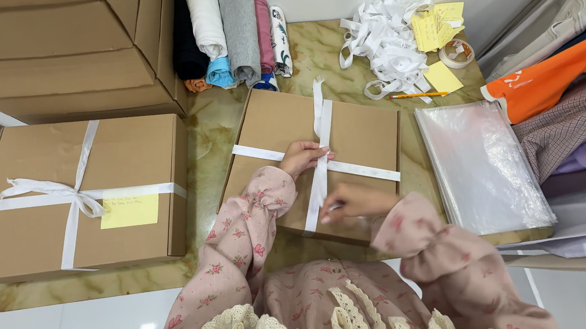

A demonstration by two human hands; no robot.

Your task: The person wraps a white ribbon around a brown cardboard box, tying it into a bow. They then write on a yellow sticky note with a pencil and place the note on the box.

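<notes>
A flat brown cardboard box [359, 130] lies on the marble table in front of me with a white ribbon [322, 119] crossed over its lid. My left hand [301, 158] presses on the ribbon crossing near the lid's middle. My right hand [353, 202] pinches the ribbon strand near the box's front edge. Both arms wear pink floral sleeves.
A second brown box [32, 228] tied with a white bow and a yellow note sits at the left. Stacked cartons stand at the back left, folded clothes [231, 33] behind, loose ribbon [387, 40], yellow notes, tape roll and pencil at back right, clear plastic bags [483, 166] at right.
</notes>
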